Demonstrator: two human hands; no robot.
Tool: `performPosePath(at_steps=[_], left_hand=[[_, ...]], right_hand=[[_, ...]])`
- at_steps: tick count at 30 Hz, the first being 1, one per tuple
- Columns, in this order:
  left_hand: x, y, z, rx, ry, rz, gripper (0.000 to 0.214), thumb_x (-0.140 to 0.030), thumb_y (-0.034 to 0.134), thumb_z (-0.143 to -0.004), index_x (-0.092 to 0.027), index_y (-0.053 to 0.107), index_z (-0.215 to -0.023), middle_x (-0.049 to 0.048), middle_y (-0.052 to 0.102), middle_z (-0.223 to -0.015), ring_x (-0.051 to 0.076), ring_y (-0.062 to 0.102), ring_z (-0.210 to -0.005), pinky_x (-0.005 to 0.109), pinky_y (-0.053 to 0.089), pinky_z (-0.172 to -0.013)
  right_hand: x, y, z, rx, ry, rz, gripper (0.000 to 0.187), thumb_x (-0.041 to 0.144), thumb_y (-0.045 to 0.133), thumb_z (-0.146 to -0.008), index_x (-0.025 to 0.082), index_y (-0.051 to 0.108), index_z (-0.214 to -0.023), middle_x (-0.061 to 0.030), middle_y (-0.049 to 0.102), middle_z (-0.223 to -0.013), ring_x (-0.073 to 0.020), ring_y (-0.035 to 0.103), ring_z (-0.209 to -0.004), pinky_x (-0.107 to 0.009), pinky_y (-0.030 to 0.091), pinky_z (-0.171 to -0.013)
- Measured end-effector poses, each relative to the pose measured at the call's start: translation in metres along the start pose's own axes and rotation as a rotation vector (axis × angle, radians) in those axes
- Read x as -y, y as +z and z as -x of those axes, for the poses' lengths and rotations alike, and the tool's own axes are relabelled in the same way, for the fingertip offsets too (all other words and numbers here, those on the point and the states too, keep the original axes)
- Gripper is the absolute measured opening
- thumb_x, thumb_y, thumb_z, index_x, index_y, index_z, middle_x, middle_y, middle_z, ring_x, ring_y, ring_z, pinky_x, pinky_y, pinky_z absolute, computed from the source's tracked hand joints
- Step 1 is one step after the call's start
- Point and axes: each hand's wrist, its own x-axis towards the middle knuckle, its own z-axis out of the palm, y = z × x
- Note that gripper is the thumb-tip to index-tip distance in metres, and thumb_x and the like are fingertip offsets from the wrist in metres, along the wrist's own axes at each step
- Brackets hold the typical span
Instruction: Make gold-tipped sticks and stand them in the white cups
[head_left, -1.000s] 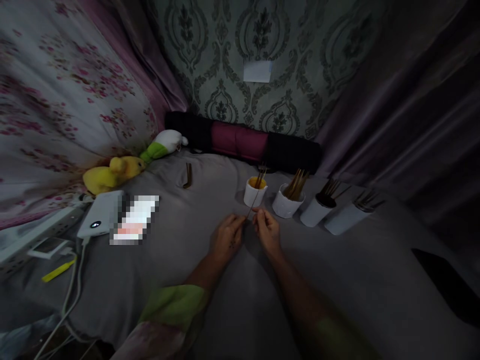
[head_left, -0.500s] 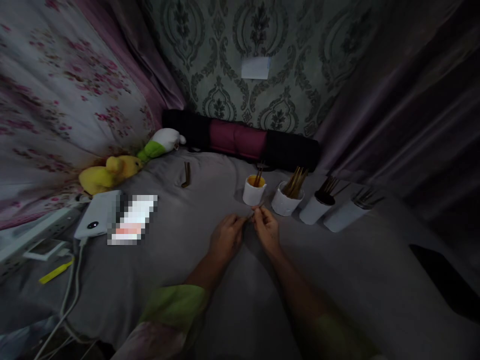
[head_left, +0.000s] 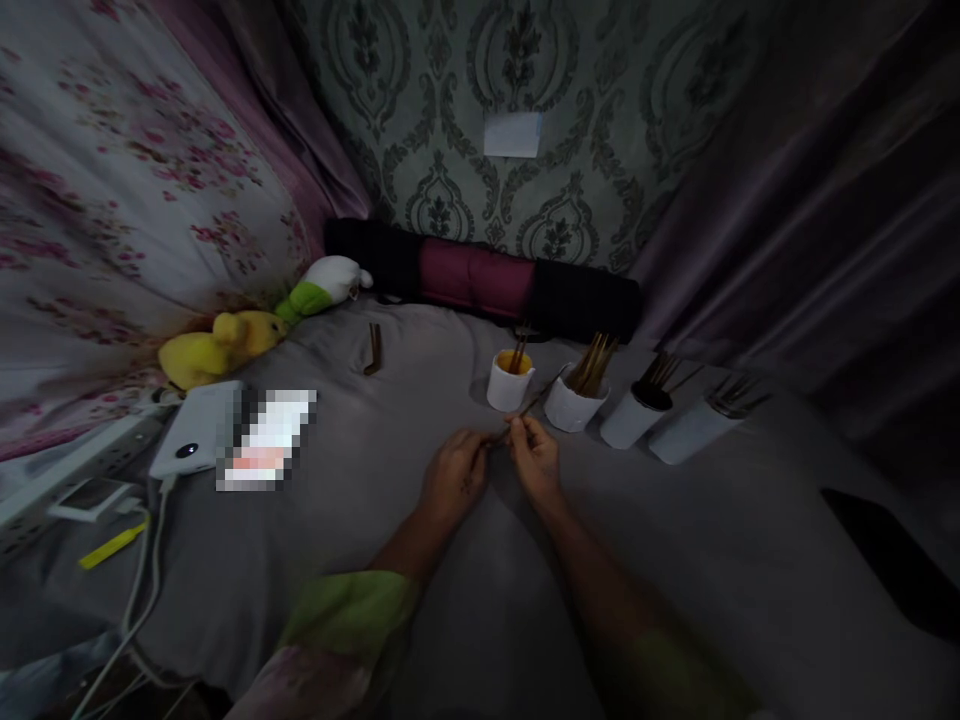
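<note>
Stick held before the cups
Left hand (head_left: 454,475) and right hand (head_left: 536,458) pinch one stick (head_left: 529,405); next, tip needs aligning over a cup (head_left: 509,381).

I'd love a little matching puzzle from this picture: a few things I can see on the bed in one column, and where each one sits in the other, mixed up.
Things:
1. thin stick
2. yellow plush toy
3. cup with the orange inside
4. white power bank

Places:
A. leftmost in the row of four white cups
B. on the grey sheet at the left, with a cable at its edge
C. pinched between the left hand and the right hand
D. against the flowered curtain, beside a green and white toy

Pairs: 1-C, 2-D, 3-A, 4-B
</note>
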Motion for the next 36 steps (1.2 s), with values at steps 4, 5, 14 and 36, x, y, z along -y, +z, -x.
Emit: performPosePath(at_steps=[4,5,14,36], left_hand=[[0.001,0.0,0.0,-0.015,-0.044,0.072,0.027,-0.013,0.038,-0.08,-0.018,0.056,-0.099,0.0061,0.058,-0.089,0.015,0.052,-0.086,0.03,0.041,-0.079],[0.001,0.0,0.0,-0.015,-0.053,0.088,0.027,-0.013,0.038,-0.079,-0.018,0.056,-0.098,0.0059,0.059,-0.09,0.015,0.053,-0.087,0.03,0.041,-0.079],[0.001,0.002,-0.002,-0.024,-0.164,0.22,0.024,-0.017,0.04,-0.079,-0.02,0.059,-0.093,0.0038,0.062,-0.091,0.014,0.056,-0.085,0.026,0.043,-0.077],[-0.009,0.004,-0.007,0.212,-0.73,1.12,0.033,-0.036,0.055,-0.071,-0.011,0.052,-0.092,-0.0006,0.055,-0.063,0.004,0.044,-0.042,0.016,0.028,-0.036]], right_hand=[[-0.001,-0.001,0.0,-0.023,0.005,0.012,0.034,0.045,0.042,-0.077,0.017,0.06,-0.086,0.0,0.051,-0.06,-0.0123,0.046,-0.059,-0.021,0.035,-0.051],[-0.001,-0.001,0.0,-0.028,0.007,0.014,0.034,0.045,0.042,-0.077,0.017,0.06,-0.086,-0.0001,0.051,-0.061,-0.0124,0.047,-0.06,-0.021,0.035,-0.051],[0.002,-0.003,0.0,-0.062,-0.018,0.055,0.031,0.041,0.04,-0.079,0.019,0.06,-0.085,0.0002,0.05,-0.061,-0.0126,0.046,-0.06,-0.022,0.035,-0.054],[0.004,-0.012,-0.007,0.083,-0.09,0.157,0.03,0.039,0.037,-0.083,0.018,0.057,-0.082,0.0036,0.043,-0.055,-0.01,0.041,-0.052,-0.021,0.033,-0.05]])
